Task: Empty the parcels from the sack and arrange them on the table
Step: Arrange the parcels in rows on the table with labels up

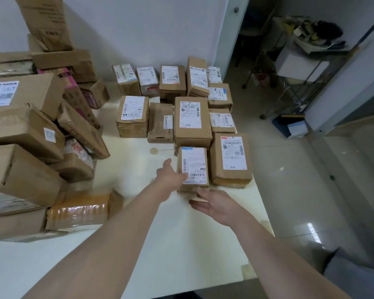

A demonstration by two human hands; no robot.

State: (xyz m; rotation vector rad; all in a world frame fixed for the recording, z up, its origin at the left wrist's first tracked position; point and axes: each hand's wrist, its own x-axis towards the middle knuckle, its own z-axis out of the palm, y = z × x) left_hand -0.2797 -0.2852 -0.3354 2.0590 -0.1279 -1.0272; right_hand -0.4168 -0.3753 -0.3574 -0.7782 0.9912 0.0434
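Note:
A small brown parcel with a white label (193, 165) lies on the white table (181, 238), at the near end of several labelled parcels set in rows. My left hand (171, 175) touches the parcel's left side with its fingers stretched out. Just below the parcel's near edge, my right hand (214, 205) hovers with its fingers straight and holds nothing. No sack is in view.
A larger labelled parcel (231, 160) sits right beside the small one, near the table's right edge. A loose heap of bigger cardboard boxes (26, 130) fills the left of the table. A metal rack (307, 67) stands on the tiled floor to the right.

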